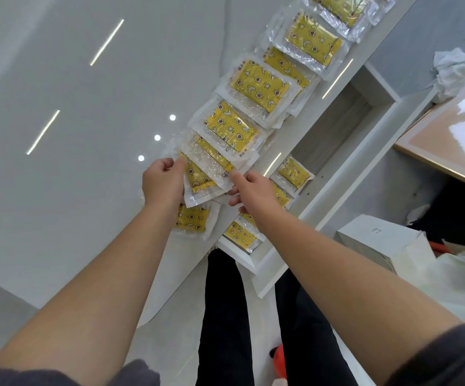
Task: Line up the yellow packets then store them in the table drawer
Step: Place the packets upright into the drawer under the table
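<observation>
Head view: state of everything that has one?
drawer: open, partly filled.
packets in drawer: lying at its near end, overlapping.
row of packets: on the table, overlapping along its edge.
held packet: at the row's near end, between both hands.
left hand: pinches the held packet's left edge.
right hand: grips its right edge.

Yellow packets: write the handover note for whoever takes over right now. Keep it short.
Left hand pinches the held packet at its left edge. Right hand grips its right edge, just above the table.
The row of packets lies overlapped along the table edge. One loose packet sits by the left wrist.
The drawer is open, with stored packets at its near end.
Done: row formed, some stored.
Left: move the rest into the drawer.
</observation>
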